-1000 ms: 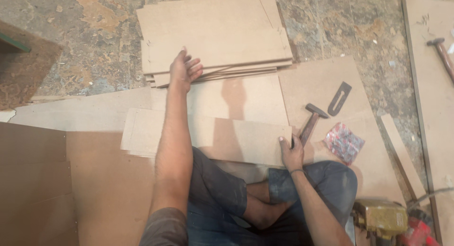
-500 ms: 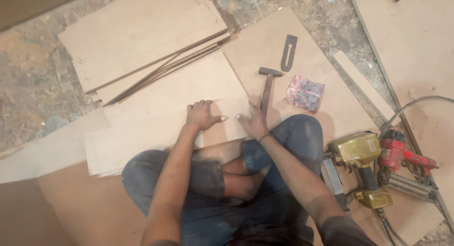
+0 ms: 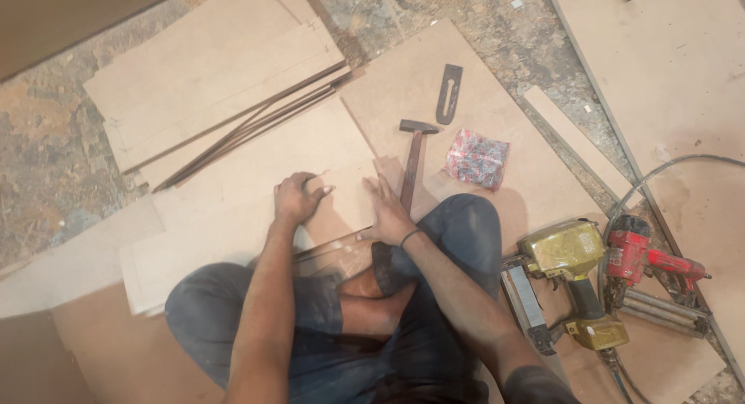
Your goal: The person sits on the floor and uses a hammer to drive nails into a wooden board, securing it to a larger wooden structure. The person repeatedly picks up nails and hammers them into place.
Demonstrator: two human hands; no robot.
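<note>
I sit cross-legged on the floor with a light brown board [image 3: 256, 218] lying across in front of my knees. My left hand [image 3: 297, 198] rests on it with the fingers curled and one finger pointing right. Just to its right, my right hand [image 3: 386, 211] lies flat on the same board, fingers spread and holding nothing. A hammer [image 3: 411, 159] lies on the floor sheet, its wooden handle right beside my right fingers. Thin board edges [image 3: 330, 253] stick out over my lap.
A loose stack of thin boards [image 3: 209, 93] lies ahead on the left. A flat dark metal tool [image 3: 448, 93] and a red-and-white packet [image 3: 477, 158] lie beyond the hammer. A yellow nail gun [image 3: 570, 268], a red one [image 3: 644, 256] and a hose [image 3: 667, 171] lie at my right.
My left hand has come back from the far stack to the board by my knees. My right hand has let go of the hammer handle and now lies flat.
</note>
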